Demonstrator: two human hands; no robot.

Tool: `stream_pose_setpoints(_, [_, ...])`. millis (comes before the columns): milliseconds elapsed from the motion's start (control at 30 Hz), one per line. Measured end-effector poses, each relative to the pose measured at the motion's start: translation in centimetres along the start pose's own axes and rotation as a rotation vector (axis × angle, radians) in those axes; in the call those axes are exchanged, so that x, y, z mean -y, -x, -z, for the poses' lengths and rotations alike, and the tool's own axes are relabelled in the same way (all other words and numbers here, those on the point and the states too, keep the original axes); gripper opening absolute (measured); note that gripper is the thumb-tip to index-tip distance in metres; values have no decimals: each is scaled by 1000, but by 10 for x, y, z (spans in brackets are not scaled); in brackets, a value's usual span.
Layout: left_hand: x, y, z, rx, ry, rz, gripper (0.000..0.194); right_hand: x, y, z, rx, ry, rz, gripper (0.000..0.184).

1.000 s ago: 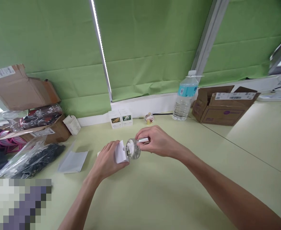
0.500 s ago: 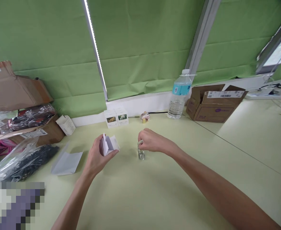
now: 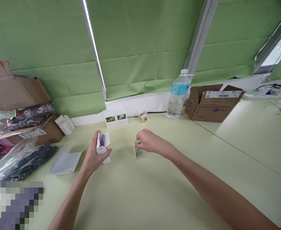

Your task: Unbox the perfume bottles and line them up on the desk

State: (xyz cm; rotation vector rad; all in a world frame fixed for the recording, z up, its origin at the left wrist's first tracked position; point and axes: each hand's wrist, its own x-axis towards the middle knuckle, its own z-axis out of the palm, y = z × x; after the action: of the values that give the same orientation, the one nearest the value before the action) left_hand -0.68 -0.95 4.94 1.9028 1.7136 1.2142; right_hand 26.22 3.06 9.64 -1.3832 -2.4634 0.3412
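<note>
My left hand (image 3: 92, 156) holds a small white carton (image 3: 101, 143) upright, its open end facing me and a white flap hanging below. My right hand (image 3: 152, 142) is apart from it, with fingers pinching the top of a small clear glass bottle (image 3: 138, 153). The bottle stands upright on the pale green table (image 3: 155, 188), and my fingers hide its top.
Beyond my hands stand two small picture cartons (image 3: 115, 117), a gold-capped perfume bottle (image 3: 143, 117), a plastic water bottle (image 3: 178, 95) and a cardboard box (image 3: 211, 107). To the left lie a white folded sheet (image 3: 66, 163) and a plastic bag of black items (image 3: 23, 163).
The glass bottle has gone from being held in the air against the carton to standing on the table. My left hand has moved left and turned the carton upright.
</note>
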Motion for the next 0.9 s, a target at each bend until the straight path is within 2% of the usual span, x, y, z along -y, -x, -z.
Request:
stream_pose_setpoints(167, [10,-4,4,-28,-25,86,85,3,2,5,14,-32,11,25])
stream_pose_setpoints(300, [11,-4,4,-17,-36,122,84,5,3,11,61,-89,-49,24])
stream_pose_setpoints(500, [8,-4,6,-4,-63,129,82,3,6,18,165,-157,-131,18])
stream_pose_setpoints(900, [19,-7,4,-71,-102,137,81,-13,9,31,189,-158,-150,8])
